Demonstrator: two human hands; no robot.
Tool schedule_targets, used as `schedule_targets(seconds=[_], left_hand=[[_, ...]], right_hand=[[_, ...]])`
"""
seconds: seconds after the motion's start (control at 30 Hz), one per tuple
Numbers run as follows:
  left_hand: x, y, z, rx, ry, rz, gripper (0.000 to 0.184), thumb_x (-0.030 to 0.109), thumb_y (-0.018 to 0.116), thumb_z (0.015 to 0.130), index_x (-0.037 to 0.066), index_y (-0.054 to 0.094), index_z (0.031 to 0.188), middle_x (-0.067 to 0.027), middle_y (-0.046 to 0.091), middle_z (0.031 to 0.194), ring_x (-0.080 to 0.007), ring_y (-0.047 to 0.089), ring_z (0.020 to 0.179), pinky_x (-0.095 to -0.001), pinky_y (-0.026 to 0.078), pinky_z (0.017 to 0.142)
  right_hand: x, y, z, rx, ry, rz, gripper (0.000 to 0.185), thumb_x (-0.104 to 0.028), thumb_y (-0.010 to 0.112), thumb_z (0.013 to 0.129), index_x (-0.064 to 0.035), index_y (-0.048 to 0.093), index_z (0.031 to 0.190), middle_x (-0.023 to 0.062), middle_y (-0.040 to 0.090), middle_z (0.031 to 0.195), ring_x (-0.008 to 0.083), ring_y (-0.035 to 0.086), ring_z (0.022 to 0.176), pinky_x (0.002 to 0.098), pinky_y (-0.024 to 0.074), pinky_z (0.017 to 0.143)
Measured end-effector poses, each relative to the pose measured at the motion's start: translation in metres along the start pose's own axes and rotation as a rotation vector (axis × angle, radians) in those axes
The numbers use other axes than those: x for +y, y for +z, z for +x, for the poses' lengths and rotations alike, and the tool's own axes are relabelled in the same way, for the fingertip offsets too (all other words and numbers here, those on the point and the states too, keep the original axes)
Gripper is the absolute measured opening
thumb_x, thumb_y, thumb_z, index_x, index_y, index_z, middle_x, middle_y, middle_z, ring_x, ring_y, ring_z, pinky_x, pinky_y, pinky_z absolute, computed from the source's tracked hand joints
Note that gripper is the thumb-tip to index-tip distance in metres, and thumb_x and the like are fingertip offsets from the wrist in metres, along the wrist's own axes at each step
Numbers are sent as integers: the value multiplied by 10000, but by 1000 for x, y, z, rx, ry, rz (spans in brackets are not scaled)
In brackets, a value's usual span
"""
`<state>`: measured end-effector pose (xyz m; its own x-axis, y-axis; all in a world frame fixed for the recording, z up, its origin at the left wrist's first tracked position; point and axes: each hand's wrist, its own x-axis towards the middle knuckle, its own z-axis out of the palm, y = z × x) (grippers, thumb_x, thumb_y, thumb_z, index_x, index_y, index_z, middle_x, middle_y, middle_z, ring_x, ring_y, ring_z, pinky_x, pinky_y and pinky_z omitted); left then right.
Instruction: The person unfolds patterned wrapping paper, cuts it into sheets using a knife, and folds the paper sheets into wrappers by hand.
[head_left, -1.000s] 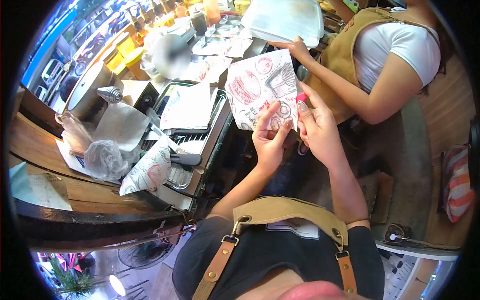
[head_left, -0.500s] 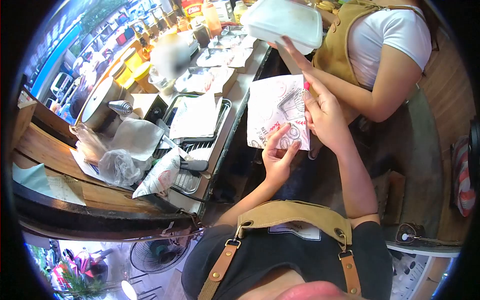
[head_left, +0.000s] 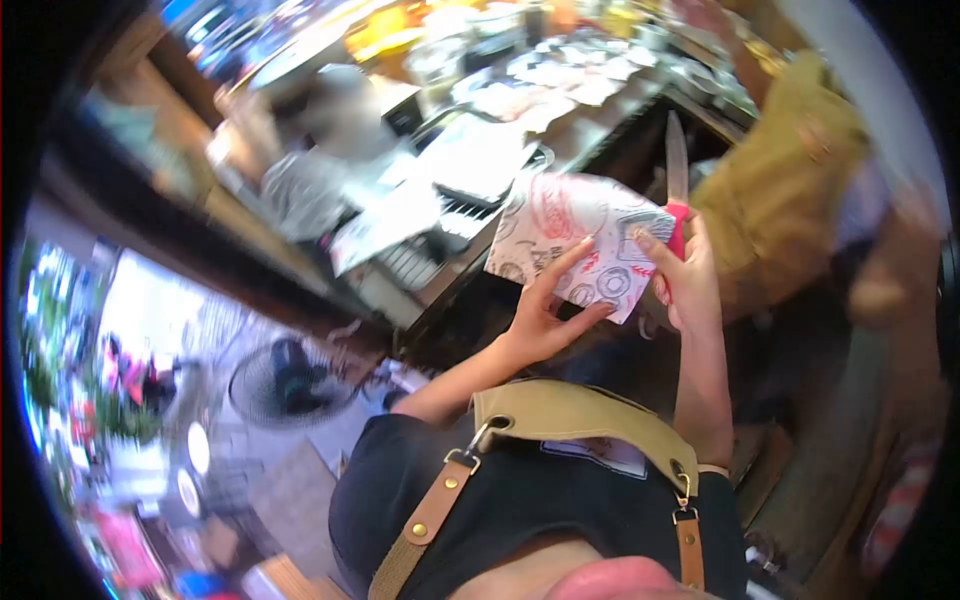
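A printed paper wrapper with red and black drawings is held up between my hands. My left hand pinches its lower edge, fingers in front. My right hand holds a knife by its red handle, blade pointing up, and its thumb and fingers also press the wrapper's right edge. What lies inside the wrapper, if anything, is hidden.
On the counter at upper left are white papers, a plastic bag and several foil-like packets. A co-worker in a tan apron stands close on the right. A fan is at lower left.
The view has turned, and the counter appears tilted and blurred. The wrapper is now slanted, and the knife's blade has come into view above my right hand. The co-worker's white container is no longer visible.
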<state>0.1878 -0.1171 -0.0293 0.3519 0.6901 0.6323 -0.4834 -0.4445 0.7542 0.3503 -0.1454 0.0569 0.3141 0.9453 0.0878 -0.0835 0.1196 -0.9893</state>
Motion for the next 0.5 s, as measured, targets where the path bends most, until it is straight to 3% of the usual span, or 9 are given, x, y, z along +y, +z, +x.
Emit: schedule_targets(seconds=[0.07, 0.13, 0.17, 0.27, 0.3, 0.33, 0.37, 0.43, 0.5], left_hand=[[12, -13, -9, 40, -27, 151, 711, -22, 700, 743, -23, 322, 1346, -135, 397, 1340, -191, 391, 1227, -317, 324, 1014], [21, -29, -17, 44, -66, 364, 757, -43, 702, 726, -27, 285, 1358, -139, 329, 1394, -192, 326, 1273, -333, 278, 1046], [28, -31, -18, 141, -27, 415, 691, -6, 689, 754, -20, 327, 1342, -146, 365, 1374, -195, 358, 1249, -331, 288, 1035], [54, -53, -12, 406, -210, 531, 474, 64, 639, 822, -2, 467, 1258, -119, 518, 1223, -167, 476, 1120, -285, 361, 958], [56, -64, -14, 484, -277, 462, 402, 82, 622, 840, 2, 516, 1220, -105, 562, 1165, -152, 510, 1071, -268, 382, 928], [58, -76, -19, 441, -300, 551, 343, 70, 608, 846, 8, 555, 1179, -80, 588, 1114, -124, 535, 1017, -245, 406, 890], [70, -80, -23, 381, -413, 640, 315, 20, 580, 842, 4, 571, 1157, -78, 590, 1111, -113, 538, 1008, -240, 410, 887], [82, -80, -30, 337, -412, 690, 322, -35, 545, 831, 1, 575, 1150, -74, 592, 1106, -104, 550, 980, -231, 425, 865], [92, -74, -29, 379, -458, 616, 329, -54, 531, 825, -2, 578, 1146, -72, 591, 1107, -100, 555, 967, -224, 429, 857]], right_hand=[[15, 12, 17, -36, 39, 199, 500, -26, 709, 740, -45, 346, 1084, 8, 525, 678, 31, 374, 369, 192, 265, 311], [41, 19, 42, -165, 73, 240, 433, -63, 685, 773, -36, 364, 1061, 7, 506, 635, 34, 356, 348, 192, 242, 299], [52, 21, 57, -250, 84, 233, 407, -86, 669, 793, -34, 367, 1060, 15, 512, 626, 37, 352, 343, 192, 236, 297], [61, 50, 104, -243, 52, 65, 315, -182, 575, 873, -26, 399, 1083, 67, 576, 664, 54, 355, 339, 199, 233, 297], [64, 58, 121, -239, 19, -124, 291, -178, 564, 866, -21, 442, 1078, 70, 590, 696, 82, 448, 415, 221, 327, 358], [76, 66, 144, -246, -104, -286, 309, -162, 570, 838, -5, 473, 1085, 96, 610, 744, 144, 565, 572, 278, 446, 511], [84, 76, 164, -228, -216, -422, 327, -145, 570, 811, 7, 488, 1088, 154, 630, 813, 247, 630, 747, 349, 480, 684], [67, 95, 167, -183, -448, -613, 305, -133, 565, 797, 4, 528, 1067, 213, 631, 896, 337, 625, 836, 394, 469, 764], [71, 105, 184, -252, -426, -698, 313, -123, 566, 788, -2, 542, 1077, 219, 630, 904, 336, 619, 864, 386, 467, 773]])
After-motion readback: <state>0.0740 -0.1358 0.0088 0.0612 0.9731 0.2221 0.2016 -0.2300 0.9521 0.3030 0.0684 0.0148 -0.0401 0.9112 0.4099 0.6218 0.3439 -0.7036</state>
